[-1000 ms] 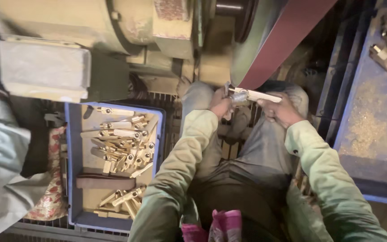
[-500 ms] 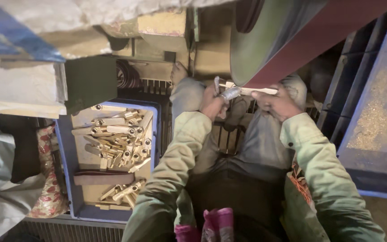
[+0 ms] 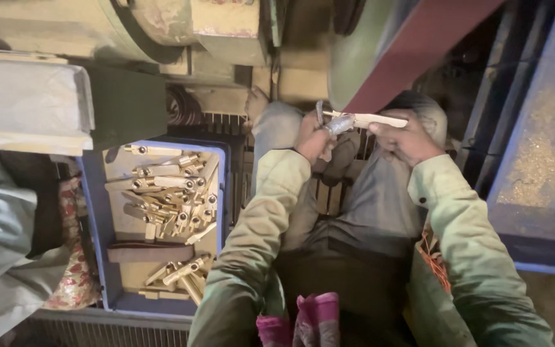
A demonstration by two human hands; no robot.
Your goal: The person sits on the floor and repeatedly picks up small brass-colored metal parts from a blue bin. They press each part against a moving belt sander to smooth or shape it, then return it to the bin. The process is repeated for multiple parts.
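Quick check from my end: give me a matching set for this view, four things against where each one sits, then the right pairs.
Things:
1. metal part
2. blue crate
3. reddish-brown belt
4. pink cloth

Places:
A. bottom edge of the view, between the two sleeves
B. held between the left hand and the right hand
C. left of the person's knees, filled with brass-coloured pieces
D. running slantwise at the top right, just above the hands

Pairs: 1-B, 2-C, 3-D, 4-A
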